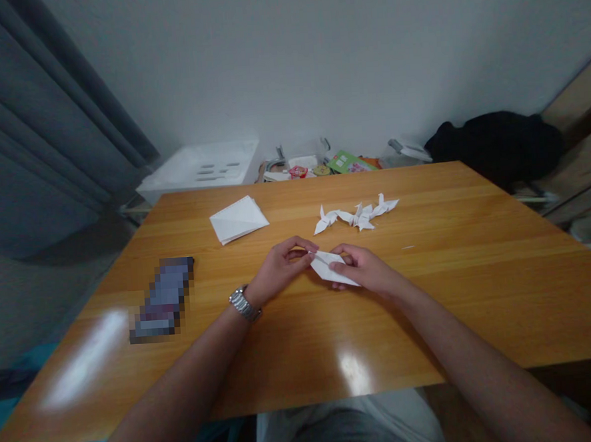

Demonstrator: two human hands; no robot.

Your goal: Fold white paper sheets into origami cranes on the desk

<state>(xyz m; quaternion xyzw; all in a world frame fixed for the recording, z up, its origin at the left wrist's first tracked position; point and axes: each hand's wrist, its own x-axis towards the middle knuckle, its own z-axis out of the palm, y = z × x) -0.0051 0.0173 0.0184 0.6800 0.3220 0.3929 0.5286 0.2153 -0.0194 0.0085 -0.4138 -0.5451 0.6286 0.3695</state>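
Note:
A small piece of folded white paper [323,266] is held between both hands, just above the table. My left hand [284,265], with a metal watch [244,304] at the wrist, pinches its upper left corner between thumb and fingers. On the other side my right hand [361,267] grips the paper, thumb on top and fingers partly hidden beneath. Beyond the hands lie several folded white paper cranes [360,217] in a row. A stack of white paper sheets [239,219] rests on the table to the left of them.
The wooden table [461,304] carries a phone-like dark object [165,299], pixelated, at the left. Past the far edge stand a white plastic tray [202,167] and a green packet [349,162] among clutter. A black bundle [496,145] sits at the back right, a grey curtain [43,116] at left.

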